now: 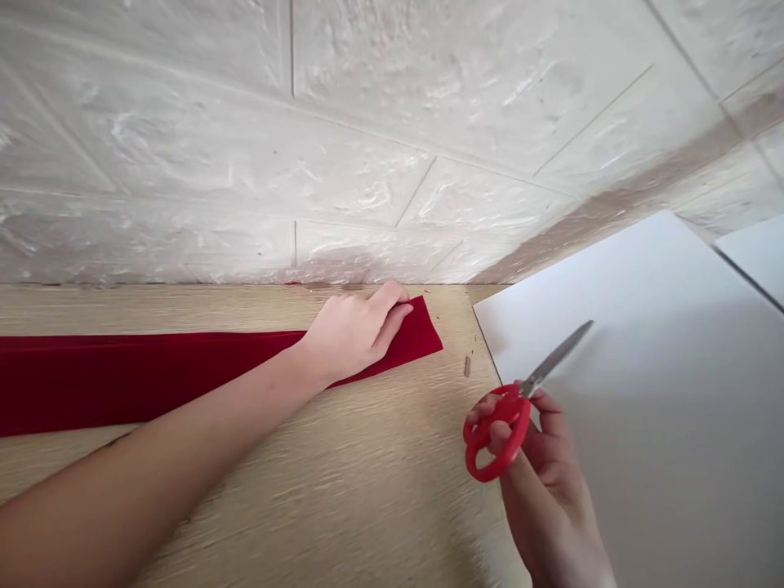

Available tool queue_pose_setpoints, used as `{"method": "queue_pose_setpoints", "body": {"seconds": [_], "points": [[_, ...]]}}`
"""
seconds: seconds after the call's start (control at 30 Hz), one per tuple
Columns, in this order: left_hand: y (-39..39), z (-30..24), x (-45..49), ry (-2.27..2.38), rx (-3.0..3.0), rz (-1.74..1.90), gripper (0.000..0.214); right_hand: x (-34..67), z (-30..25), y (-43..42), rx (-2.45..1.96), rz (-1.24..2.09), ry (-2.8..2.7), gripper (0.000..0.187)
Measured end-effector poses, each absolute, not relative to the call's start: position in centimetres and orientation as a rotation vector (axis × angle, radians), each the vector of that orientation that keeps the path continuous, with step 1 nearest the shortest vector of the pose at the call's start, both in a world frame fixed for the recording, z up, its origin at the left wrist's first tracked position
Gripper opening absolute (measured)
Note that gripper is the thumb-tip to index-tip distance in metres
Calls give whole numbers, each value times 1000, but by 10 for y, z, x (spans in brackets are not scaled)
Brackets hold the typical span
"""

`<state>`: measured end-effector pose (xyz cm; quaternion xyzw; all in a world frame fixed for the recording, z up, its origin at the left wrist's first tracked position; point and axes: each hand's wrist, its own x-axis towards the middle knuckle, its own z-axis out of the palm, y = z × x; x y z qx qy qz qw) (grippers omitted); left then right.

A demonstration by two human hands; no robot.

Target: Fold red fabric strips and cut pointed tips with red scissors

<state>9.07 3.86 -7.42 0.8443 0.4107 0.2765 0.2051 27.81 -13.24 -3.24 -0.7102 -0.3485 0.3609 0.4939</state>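
Note:
A long folded strip of dark red cloth [122,376] lies on a pale wooden table [367,474], running from the left edge to the middle. My left hand [355,331] rests on its right end, fingers curled over the cloth and gripping it. My right hand [539,457] holds red-handled scissors [520,400] with fingers through the loops. The blades are closed and point up and to the right, over a white sheet.
A large white sheet [661,392] covers the table's right side, with a second white sheet [759,253] behind it. A white brick-patterned wall [367,147] rises right behind the table. A few small scraps [467,365] lie between cloth and sheet.

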Motion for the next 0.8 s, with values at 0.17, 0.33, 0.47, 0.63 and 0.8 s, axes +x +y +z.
{"method": "queue_pose_setpoints", "body": {"seconds": [0.17,0.33,0.47,0.63,0.8], "points": [[39,-75,91,1146,2358,796,24,292,-21,-123,-1760,686,-1111,66],[39,-73,91,1158,2354,740,24,290,-10,-114,-1717,457,-1211,51],[38,-72,91,1167,2339,737,24,267,-18,-124,-1532,707,-1206,47],[38,-74,90,1121,2289,867,21,227,-35,-149,-1563,1061,-1103,62],[40,-73,87,1107,2122,1057,19,220,-20,-147,-1747,1168,-1086,71]]}}
